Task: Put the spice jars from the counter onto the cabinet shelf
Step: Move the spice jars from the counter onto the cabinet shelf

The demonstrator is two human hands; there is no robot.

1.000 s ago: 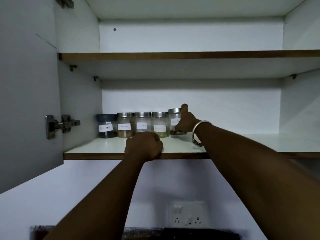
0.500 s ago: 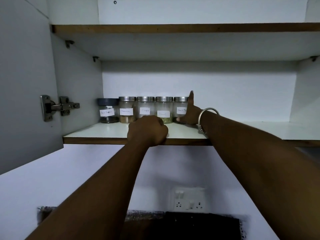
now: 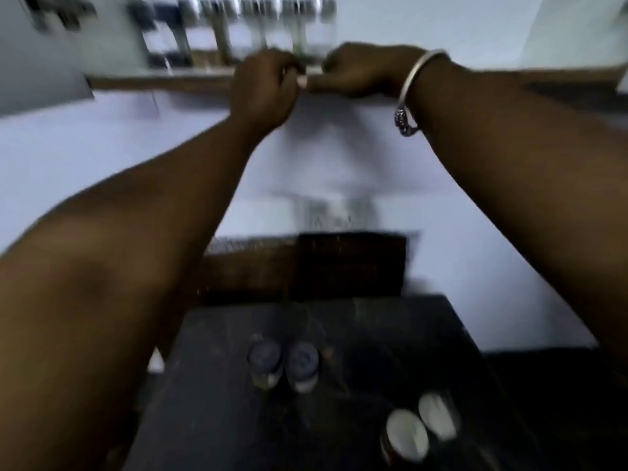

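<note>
Left hand and right hand are curled, almost touching, at the shelf edge; blur hides whether they grip it. Shelved jars stand just behind them. Below the forearms, on the bench, stand two dark-lidded jars and two white-lidded jars.

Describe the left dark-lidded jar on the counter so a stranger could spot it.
Look down at the black counter. Near its middle two dark-lidded jars stand side by side, apart from the pale-lidded pair at lower right. Take the left jar, its contents yellowish; the right jar's look white.
</note>
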